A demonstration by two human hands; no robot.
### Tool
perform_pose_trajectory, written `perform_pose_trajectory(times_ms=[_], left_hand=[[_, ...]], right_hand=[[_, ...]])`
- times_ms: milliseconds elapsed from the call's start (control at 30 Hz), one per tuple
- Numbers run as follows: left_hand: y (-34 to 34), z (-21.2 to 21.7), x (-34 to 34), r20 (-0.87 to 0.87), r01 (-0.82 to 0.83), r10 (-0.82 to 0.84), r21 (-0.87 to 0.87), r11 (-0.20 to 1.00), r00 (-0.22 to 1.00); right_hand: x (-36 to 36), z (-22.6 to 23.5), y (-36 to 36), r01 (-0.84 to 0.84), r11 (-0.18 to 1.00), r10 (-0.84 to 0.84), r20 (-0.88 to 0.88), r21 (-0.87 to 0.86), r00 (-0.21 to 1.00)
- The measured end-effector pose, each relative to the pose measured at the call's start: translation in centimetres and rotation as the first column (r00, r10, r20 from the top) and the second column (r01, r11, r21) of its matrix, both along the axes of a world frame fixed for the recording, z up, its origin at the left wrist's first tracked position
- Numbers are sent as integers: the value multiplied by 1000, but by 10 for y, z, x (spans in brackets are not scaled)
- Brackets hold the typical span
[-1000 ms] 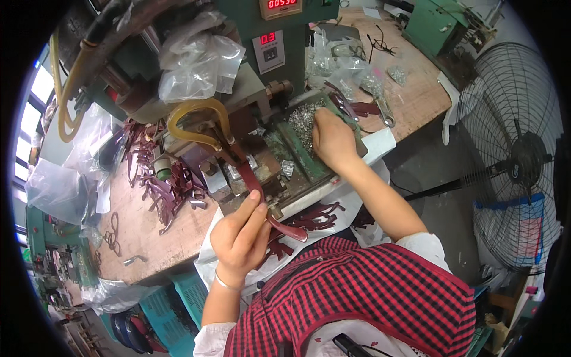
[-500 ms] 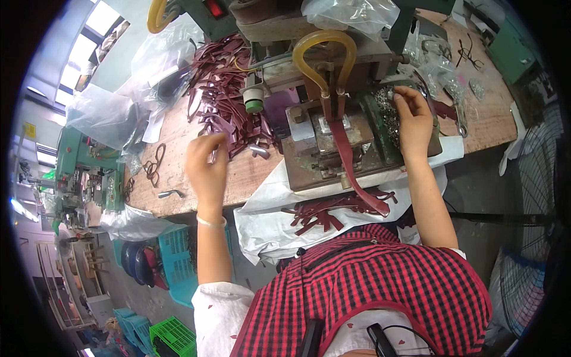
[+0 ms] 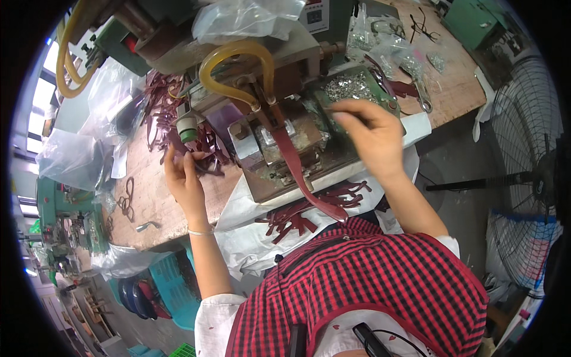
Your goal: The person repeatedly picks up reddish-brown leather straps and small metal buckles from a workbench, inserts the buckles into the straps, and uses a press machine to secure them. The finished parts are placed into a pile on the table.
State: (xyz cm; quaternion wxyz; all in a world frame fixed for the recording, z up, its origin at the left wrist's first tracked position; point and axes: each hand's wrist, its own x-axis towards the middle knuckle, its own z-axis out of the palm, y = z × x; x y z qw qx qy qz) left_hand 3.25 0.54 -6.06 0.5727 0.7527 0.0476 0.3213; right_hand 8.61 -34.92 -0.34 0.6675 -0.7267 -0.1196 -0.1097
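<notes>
My left hand (image 3: 185, 181) is at the near edge of a pile of dark red straps (image 3: 159, 122), left of the press. Its thumb and forefinger are apart, and I see nothing held between them. My right hand (image 3: 376, 138) is over the right side of the press, beside a green tray (image 3: 372, 83) of small shiny metal pieces. Its thumb and fingertips are pinched together; anything between them is too small to make out. One dark red strap (image 3: 292, 163) lies with its far end under the press head (image 3: 270, 110), and its near end hangs toward my lap.
A yellow hose loop (image 3: 237, 50) rises above the press. More cut straps (image 3: 288, 214) lie on white cloth (image 3: 229, 238) before me. Plastic bags (image 3: 74, 152), scissors (image 3: 423, 98) and a small metal tool (image 3: 147, 226) are on the table. A black fan (image 3: 529, 178) stands right.
My right hand has moved from the tray of metal pieces toward the press head. My left hand has come to the edge of the strap pile. The whole view has shifted.
</notes>
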Motion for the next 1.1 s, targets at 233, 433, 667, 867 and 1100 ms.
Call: perform_pose_trajectory(times_ms=[233,433,667,867,1100], left_hand=[[2,-28,-17,-194,98,-202,-443,891,960],[-16,35,-25,-97,-133,103,-381,915,990],[-100,97,-38,344,-82,-5,238,968,939],[-147,81,-16,396,-119,-395,816,566,829],[-142,69,-4,461,-151,-436,800,580,773]], right_hand=[[7,16,63,-73,993,65,87,89,994],[-3,34,76,-208,910,247,-66,358,967],[-32,31,52,-26,984,88,358,-174,930],[46,-54,-28,455,537,-200,416,-711,887],[68,-68,-45,472,731,-231,473,-493,850]])
